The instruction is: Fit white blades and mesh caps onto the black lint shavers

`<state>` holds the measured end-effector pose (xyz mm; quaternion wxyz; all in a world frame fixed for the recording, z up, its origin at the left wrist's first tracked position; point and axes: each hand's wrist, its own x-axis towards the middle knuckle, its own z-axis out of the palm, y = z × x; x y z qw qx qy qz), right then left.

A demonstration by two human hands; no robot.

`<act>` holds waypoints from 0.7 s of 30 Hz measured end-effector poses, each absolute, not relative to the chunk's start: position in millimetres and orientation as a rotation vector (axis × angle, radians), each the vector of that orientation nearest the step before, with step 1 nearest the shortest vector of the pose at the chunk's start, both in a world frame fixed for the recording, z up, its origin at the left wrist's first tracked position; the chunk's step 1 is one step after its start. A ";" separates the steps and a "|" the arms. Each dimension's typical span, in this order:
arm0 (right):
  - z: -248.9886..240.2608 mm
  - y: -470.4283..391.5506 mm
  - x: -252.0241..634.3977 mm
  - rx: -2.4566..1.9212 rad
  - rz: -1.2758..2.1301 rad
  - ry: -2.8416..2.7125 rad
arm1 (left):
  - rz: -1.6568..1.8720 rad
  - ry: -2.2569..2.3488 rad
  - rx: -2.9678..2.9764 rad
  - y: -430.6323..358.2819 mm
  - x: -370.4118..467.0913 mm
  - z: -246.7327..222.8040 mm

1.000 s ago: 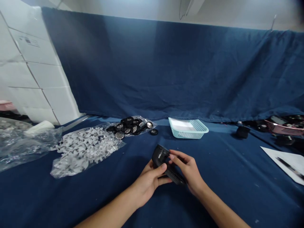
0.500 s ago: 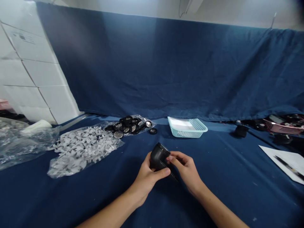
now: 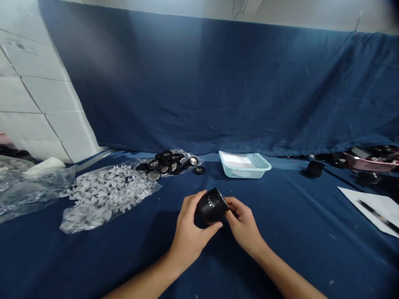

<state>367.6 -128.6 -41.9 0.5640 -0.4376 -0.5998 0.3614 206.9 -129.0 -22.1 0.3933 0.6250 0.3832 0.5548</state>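
Note:
A rounded black part with small white marks is held above the blue cloth, its rimmed end tilted up to the right. My left hand is wrapped round its left side, thumb below it. At the rim's right side, my right hand has its fingers bent against the part; the fingertips are partly hidden behind it. Beyond the hands, several black round pieces lie on a clear bag, and one black ring lies beside them.
A light blue basket holds something white. Bags of small white pieces lie to the left. On the right are a white paper with a pen, a black block and a pink basket. A blue curtain hangs behind.
The black part has been turned in my hands, so its white marks and rim now show. My left fingers have moved up round its side. The view has shifted slightly.

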 end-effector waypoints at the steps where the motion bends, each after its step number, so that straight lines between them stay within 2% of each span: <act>1: -43.4 -127.9 367.8 -1.022 0.851 -1.400 | 1.425 0.988 1.646 -129.1 206.3 -21.8; 21: -41.5 -134.1 362.1 -1.034 0.949 -1.492 | 1.417 1.071 1.948 -130.1 203.8 -27.1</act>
